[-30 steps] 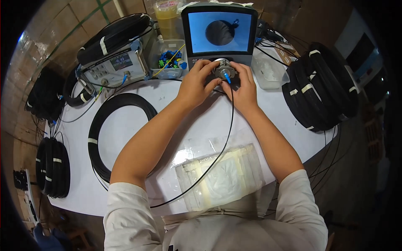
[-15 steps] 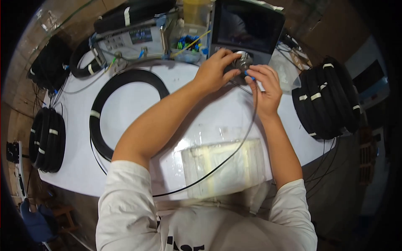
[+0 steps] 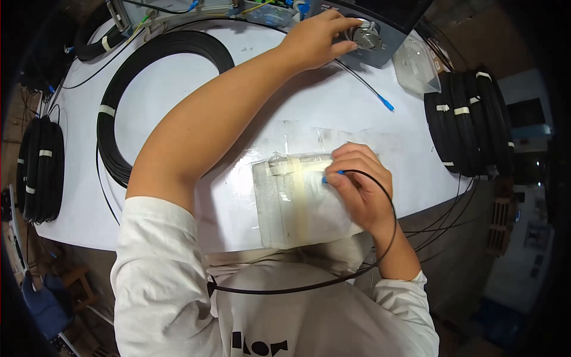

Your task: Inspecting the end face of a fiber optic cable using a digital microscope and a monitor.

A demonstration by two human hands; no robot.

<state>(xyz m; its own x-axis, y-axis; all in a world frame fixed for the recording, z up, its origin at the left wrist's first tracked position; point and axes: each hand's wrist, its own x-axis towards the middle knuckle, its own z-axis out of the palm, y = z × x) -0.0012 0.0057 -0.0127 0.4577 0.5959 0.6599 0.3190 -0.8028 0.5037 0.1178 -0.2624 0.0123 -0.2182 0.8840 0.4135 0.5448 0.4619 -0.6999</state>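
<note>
Overhead | left hand [image 3: 315, 37] grips silver knob [image 3: 367, 37] on grey inspection unit [image 3: 380, 30] | right hand [image 3: 357, 184] pinches blue-tipped black fibre cable [image 3: 389, 214] against wipe pack [image 3: 297, 199], nearer the body than the unit | connector not yet plugged in

Your right hand [image 3: 360, 187] pinches the blue connector tip [image 3: 333, 174] of a thin black cable [image 3: 389, 229] and presses it onto a flat white wipe pack [image 3: 300, 202] lying at the table's near edge. The cable loops out from your fingers, curves past your wrist and runs across your chest. Your left hand [image 3: 315, 38] reaches far forward, fingers resting on the round metal knob [image 3: 367, 37] of the grey device [image 3: 389, 27].
</note>
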